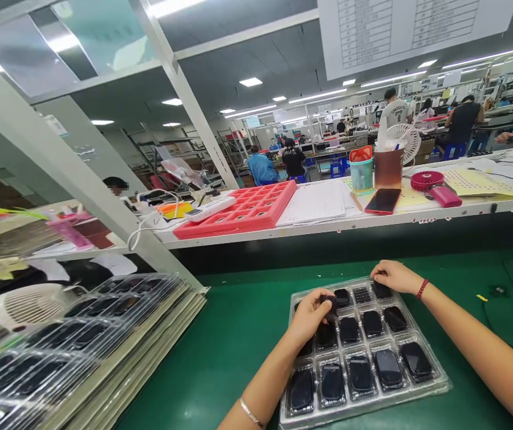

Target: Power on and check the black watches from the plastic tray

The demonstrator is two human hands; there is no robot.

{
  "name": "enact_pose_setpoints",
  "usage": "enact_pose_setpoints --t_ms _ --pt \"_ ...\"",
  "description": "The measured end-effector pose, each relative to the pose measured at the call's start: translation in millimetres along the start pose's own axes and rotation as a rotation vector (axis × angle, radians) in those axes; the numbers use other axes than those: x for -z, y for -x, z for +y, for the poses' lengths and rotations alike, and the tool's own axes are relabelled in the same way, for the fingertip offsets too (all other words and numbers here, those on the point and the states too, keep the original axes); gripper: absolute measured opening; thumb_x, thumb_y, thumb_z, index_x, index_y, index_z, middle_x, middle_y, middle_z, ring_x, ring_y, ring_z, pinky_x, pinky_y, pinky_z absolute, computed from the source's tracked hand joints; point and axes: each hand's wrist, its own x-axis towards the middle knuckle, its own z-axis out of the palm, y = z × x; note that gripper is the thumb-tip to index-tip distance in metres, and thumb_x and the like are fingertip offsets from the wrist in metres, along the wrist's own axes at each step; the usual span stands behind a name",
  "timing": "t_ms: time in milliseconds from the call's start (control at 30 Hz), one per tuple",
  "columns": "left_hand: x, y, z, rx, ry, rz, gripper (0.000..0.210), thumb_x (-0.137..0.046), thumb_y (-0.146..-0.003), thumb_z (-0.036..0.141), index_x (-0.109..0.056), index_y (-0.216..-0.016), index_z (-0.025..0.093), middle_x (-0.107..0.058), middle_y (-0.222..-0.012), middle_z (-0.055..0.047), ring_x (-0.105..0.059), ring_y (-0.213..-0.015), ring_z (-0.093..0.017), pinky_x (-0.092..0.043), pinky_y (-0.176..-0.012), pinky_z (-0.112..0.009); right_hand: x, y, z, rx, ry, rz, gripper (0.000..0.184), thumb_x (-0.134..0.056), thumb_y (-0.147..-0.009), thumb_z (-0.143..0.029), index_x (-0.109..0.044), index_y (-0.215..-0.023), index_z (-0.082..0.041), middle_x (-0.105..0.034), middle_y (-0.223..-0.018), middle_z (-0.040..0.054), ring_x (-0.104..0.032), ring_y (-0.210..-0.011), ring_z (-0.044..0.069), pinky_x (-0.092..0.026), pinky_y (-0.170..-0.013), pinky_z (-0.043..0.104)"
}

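Note:
A clear plastic tray (363,406) lies at a slant on the green work surface, its compartments holding several black, rounded-rectangular devices with glossy faces, such as one in the front row (361,375). My left hand (309,316) is closed around a small black device (328,303), held over the back left part of the tray. Curled fingers of my right hand (393,276) are at the far right corner, touching the tray edge or the black device (381,290) beneath them; I cannot tell which. One back-row compartment (362,295) shows a ridged floor without a device.
Stacked trays of similar devices (90,334) stand at left beside a white fan (27,306). The shelf ahead carries a red foam tray (242,209), papers (316,203), a phone (383,201) and a pink handheld fan (438,186). A cable (491,319) lies at right.

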Motion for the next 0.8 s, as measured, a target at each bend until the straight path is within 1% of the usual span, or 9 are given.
enact_pose_setpoints --t_ms 100,200,300,367,467,533,600,700,800 --pt "-12.4 -17.5 10.5 -0.107 -0.281 -0.001 0.016 -0.055 -0.075 0.025 -0.062 -0.085 0.016 -0.063 -0.073 -0.001 -0.056 -0.062 -0.012 -0.042 -0.058 -0.022 -2.4 -1.3 2.4 -0.004 0.034 -0.019 0.02 -0.05 -0.078 -0.022 -0.07 -0.08 -0.018 -0.069 -0.082 0.005 -0.061 -0.073 0.019 -0.041 -0.063 0.026" --pt "-38.9 -43.3 20.7 -0.156 -0.489 0.013 0.018 -0.051 -0.078 0.026 -0.064 -0.086 0.017 -0.067 -0.077 -0.002 -0.059 -0.067 -0.013 -0.044 -0.064 -0.023 -4.9 -1.6 -0.2 -0.002 0.073 -0.028 0.02 -0.05 -0.078 -0.022 -0.069 -0.08 -0.019 -0.07 -0.079 0.0045 -0.061 -0.07 0.019 -0.039 -0.061 0.026" --pt "-65.1 -63.4 25.2 -0.167 -0.569 0.054 0.017 -0.052 -0.076 0.024 -0.067 -0.08 0.017 -0.066 -0.078 -0.004 -0.06 -0.074 -0.017 -0.045 -0.071 -0.027 -4.0 0.8 -2.7 0.006 0.109 -0.027 0.019 -0.05 -0.078 -0.021 -0.069 -0.08 -0.019 -0.07 -0.079 0.0041 -0.06 -0.07 0.019 -0.038 -0.061 0.026" --pt "-70.8 -66.3 26.4 -0.184 -0.598 0.07 0.017 -0.053 -0.075 0.024 -0.068 -0.078 0.017 -0.065 -0.082 -0.006 -0.059 -0.08 -0.02 -0.045 -0.076 -0.03 -1.5 4.0 -4.1 0.016 0.129 -0.024 0.019 -0.049 -0.078 -0.021 -0.068 -0.08 -0.02 -0.069 -0.079 0.0038 -0.06 -0.071 0.019 -0.038 -0.061 0.027" --pt "-51.2 -50.7 29.0 -0.244 -0.634 0.064 0.021 -0.052 -0.075 0.02 -0.068 -0.089 0.018 -0.062 -0.097 -0.007 -0.057 -0.091 -0.021 -0.043 -0.083 -0.032 2.2 10.3 -10.9 0.031 0.15 -0.01 0.018 -0.049 -0.078 -0.021 -0.067 -0.081 -0.021 -0.068 -0.081 0.0046 -0.06 -0.076 0.021 -0.039 -0.062 0.029" --pt "-22.5 -29.3 31.3 -0.309 -0.688 0.029 0.023 -0.051 -0.074 0.016 -0.066 -0.091 0.02 -0.06 -0.104 -0.007 -0.054 -0.1 -0.021 -0.041 -0.089 -0.033 1.0 14.9 -22.7 0.062 0.146 -0.015 0.017 -0.05 -0.077 -0.02 -0.067 -0.081 -0.021 -0.067 -0.083 0.005 -0.059 -0.08 0.023 -0.041 -0.067 0.03" --pt "9.1 -3.3 32.4 -0.312 -0.762 -0.037 0.018 -0.051 -0.074 0.015 -0.066 -0.082 0.02 -0.06 -0.108 -0.007 -0.052 -0.106 -0.023 -0.039 -0.093 -0.035 -6.3 19.3 -41.4 0.154 0.117 -0.047 0.017 -0.05 -0.078 -0.021 -0.067 -0.08 -0.022 -0.066 -0.085 0.0048 -0.057 -0.084 0.023 -0.042 -0.073 0.032" --pt "43.0 33.6 28.5 -0.213 -0.877 -0.128 0.008 -0.061 -0.07 0.02 -0.065 -0.077 0.02 -0.055 -0.121 -0.008 -0.046 -0.115 -0.027 -0.036 -0.097 -0.039 -30.9 25.1 -76.1 0.358 0.066 -0.129 0.018 -0.049 -0.081 -0.021 -0.067 -0.08 -0.022 -0.065 -0.096 0.0065 -0.055 -0.093 0.024 -0.041 -0.083 0.036" --pt "52.7 56.7 19.1 -0.12 -0.971 -0.079 0.023 -0.069 -0.064 0.026 -0.062 -0.084 0.019 -0.046 -0.133 -0.011 -0.037 -0.124 -0.032 -0.031 -0.1 -0.046 -63.3 29.0 -105.9 0.395 0.087 -0.16 0.015 -0.054 -0.079 -0.023 -0.067 -0.082 -0.018 -0.058 -0.115 0.0127 -0.047 -0.111 0.031 -0.036 -0.093 0.043"
